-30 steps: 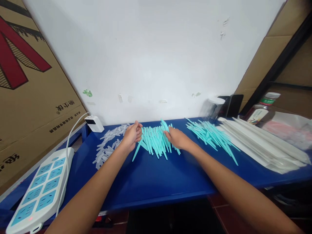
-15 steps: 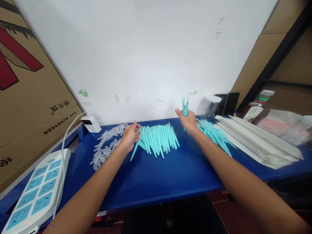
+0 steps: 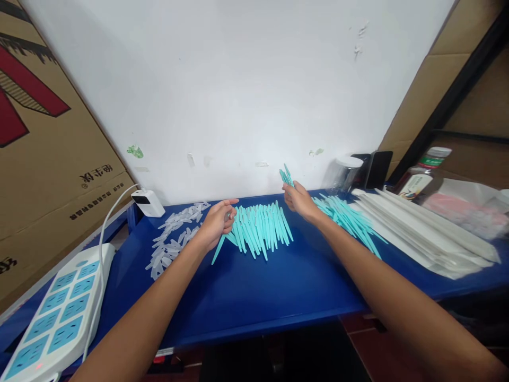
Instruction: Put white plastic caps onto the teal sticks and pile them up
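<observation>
My right hand is closed around a bunch of slim turquoise eyebrow razors, held above the table with their upper ends pointing up and left. My left hand is at the left end of a row of the same razors laid side by side. Its index finger points right over the row while the other fingers are curled; a small greyish bit shows among them, too small to name. Left of this hand lie many translucent plastic caps. Beyond my right wrist is a looser pile of turquoise razors.
A power strip and a white charger-like box with a cable are at the left. On the right are white flat packets, a lidded clear jar, a black phone-like slab and a bottle. The wall bounds the blue table.
My right hand has moved left and tipped the bunch of razors leftward. My left hand has shifted slightly right, and its index finger has straightened over the row.
</observation>
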Motion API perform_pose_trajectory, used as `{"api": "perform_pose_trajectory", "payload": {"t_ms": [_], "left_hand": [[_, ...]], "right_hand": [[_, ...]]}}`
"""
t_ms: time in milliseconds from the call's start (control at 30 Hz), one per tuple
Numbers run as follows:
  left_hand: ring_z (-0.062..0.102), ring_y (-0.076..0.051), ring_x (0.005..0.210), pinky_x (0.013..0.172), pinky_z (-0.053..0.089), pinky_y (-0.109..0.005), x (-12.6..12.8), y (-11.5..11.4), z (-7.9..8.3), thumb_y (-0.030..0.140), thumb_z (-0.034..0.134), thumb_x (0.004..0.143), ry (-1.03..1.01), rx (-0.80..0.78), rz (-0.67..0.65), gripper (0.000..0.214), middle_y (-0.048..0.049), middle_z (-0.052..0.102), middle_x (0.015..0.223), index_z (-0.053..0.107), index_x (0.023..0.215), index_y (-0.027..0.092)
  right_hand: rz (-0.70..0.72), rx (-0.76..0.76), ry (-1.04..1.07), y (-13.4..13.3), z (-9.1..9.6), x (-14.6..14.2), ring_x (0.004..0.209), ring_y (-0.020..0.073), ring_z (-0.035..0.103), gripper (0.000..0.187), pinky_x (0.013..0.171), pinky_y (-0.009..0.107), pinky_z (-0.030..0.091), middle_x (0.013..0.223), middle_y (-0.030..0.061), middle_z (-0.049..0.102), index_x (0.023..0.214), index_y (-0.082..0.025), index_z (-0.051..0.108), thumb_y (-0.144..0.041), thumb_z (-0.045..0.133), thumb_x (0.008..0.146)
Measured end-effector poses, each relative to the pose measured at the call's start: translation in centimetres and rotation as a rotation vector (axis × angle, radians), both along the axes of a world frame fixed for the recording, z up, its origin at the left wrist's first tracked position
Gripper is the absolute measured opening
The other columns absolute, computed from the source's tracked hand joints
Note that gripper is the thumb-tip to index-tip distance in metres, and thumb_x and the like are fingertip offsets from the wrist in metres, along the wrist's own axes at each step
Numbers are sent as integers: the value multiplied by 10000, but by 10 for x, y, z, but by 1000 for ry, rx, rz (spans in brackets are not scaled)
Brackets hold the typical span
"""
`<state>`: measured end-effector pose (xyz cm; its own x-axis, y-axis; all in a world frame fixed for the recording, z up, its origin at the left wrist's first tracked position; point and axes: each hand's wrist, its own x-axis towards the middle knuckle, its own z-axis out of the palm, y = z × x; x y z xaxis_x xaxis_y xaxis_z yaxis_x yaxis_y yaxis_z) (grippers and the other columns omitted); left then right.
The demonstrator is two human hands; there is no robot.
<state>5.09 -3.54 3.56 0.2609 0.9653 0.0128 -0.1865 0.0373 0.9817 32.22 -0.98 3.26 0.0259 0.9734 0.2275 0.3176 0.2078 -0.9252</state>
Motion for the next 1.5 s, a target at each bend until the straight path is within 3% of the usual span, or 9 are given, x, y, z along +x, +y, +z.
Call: {"api": "perform_pose_trajectory", "payload": {"t_ms": [167, 367, 600, 767, 967, 1133, 1233, 1367, 1500], "left_hand": [[184, -26, 436, 403, 131, -208, 1, -2, -1, 514, 722, 903, 92, 110, -7, 411, -83, 729, 983, 569, 1097, 186], [337, -39, 503, 455, 252, -228, 6, -4, -6, 565, 790, 830, 246, 206, 174, 440, -125, 738, 1171, 706, 976, 158], [343, -38, 477, 459, 231, -224, 13, -10, -10, 529, 829, 800, 219, 124, 166, 434, -57, 732, 920, 713, 1013, 169], [298, -24, 445, 443, 200, -230, 12, -9, -11, 490, 830, 815, 219, 143, 150, 405, -107, 782, 1003, 699, 1001, 155], [543, -103, 574, 483, 317, -228, 11, -6, -12, 494, 880, 753, 212, 160, 218, 453, -148, 799, 1022, 740, 1003, 144], [660, -170, 733, 588, 432, -250, 10, -5, -13, 492, 867, 770, 244, 230, 255, 413, -128, 805, 951, 772, 982, 150], [581, -127, 602, 544, 387, -248, 8, -3, -17, 508, 830, 807, 310, 291, 307, 383, -104, 801, 867, 783, 933, 149], [291, -61, 426, 450, 213, -257, 8, -3, -20, 557, 784, 836, 389, 309, 340, 409, -68, 786, 768, 783, 874, 149], [472, -100, 498, 507, 331, -255, 10, -3, -17, 544, 804, 820, 382, 344, 329, 396, -68, 775, 728, 774, 817, 149]], "right_hand": [[306, -25, -20, -6, 2, -4, 490, 101, 339, 556, 472, 253, 270, 634, -44, 435, 936, -168, 611, -715, 510, 951], [313, 154, -151, -24, -17, -9, 608, 142, 494, 479, 611, 284, 379, 673, -9, 540, 785, -187, 560, -612, 524, 1003], [249, 273, -302, -32, -18, -18, 672, 188, 602, 381, 674, 307, 419, 711, 6, 628, 817, -204, 556, -513, 522, 1036], [167, 316, -338, -33, -13, -13, 692, 190, 592, 346, 646, 298, 390, 763, 21, 651, 873, -200, 566, -497, 514, 1043], [119, 378, -472, -31, -14, -10, 603, 159, 473, 318, 597, 294, 305, 691, -13, 536, 839, -217, 488, -455, 508, 1050], [104, 398, -504, -30, -15, -9, 615, 162, 473, 312, 600, 295, 292, 694, -10, 525, 828, -225, 452, -433, 504, 1054], [99, 401, -506, -30, -15, -8, 602, 158, 469, 314, 595, 293, 293, 686, -15, 516, 826, -225, 439, -429, 504, 1057], [115, 400, -512, -31, -15, -9, 580, 150, 456, 316, 582, 288, 292, 671, -24, 505, 831, -227, 425, -431, 501, 1061], [117, 425, -540, -32, -14, -9, 591, 151, 468, 309, 589, 285, 294, 684, -20, 519, 835, -228, 416, -413, 500, 1067]]}}
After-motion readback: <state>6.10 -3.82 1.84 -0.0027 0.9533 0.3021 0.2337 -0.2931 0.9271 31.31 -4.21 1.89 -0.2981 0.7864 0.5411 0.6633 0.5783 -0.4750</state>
